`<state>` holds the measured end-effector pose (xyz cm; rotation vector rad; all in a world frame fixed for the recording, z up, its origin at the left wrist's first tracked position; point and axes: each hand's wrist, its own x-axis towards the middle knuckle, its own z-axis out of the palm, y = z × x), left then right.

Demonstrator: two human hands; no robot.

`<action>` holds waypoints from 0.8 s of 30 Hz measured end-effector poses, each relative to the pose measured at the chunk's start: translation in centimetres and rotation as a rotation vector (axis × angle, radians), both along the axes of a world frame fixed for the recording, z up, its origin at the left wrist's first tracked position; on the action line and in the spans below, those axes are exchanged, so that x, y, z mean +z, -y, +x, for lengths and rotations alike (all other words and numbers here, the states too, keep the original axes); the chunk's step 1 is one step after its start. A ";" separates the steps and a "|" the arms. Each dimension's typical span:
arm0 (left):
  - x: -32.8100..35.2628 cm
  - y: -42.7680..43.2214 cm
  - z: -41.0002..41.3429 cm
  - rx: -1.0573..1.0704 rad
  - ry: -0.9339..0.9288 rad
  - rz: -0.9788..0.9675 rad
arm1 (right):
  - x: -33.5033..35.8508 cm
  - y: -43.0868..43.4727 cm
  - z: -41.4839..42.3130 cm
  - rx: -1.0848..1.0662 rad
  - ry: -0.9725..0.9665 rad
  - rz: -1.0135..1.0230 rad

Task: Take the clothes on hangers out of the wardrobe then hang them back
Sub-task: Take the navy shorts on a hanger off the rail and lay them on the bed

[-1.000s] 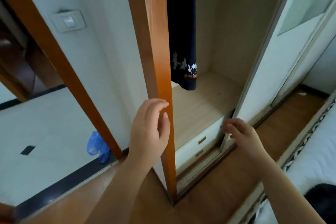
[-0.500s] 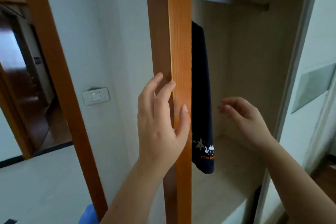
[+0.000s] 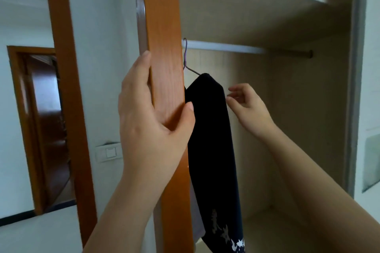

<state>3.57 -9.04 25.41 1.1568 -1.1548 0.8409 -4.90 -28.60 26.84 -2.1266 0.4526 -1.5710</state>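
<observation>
One dark garment hangs in the wooden wardrobe.

White wall, light switch, dark wooden door, orange wood frame

The left hand was raised with its forearm angled upward, fingers and thumb wrapped in a grasp. The right hand reached forward, fingers loosely curled and parted, holding nothing.
</observation>
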 end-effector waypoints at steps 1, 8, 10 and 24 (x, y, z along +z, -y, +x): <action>0.0 0.1 -0.1 0.014 -0.010 0.001 | 0.8 0.5 0.4 -0.002 -0.005 0.000; -0.3 0.7 -0.5 0.037 -0.090 -0.001 | 4.2 3.9 4.5 -0.095 -0.186 0.055; -0.3 0.8 -0.4 0.013 -0.120 -0.024 | 4.4 4.9 5.7 -0.077 -0.184 0.114; -0.4 1.4 0.2 0.059 -0.116 -0.056 | 5.4 8.3 7.5 -0.363 -0.404 0.062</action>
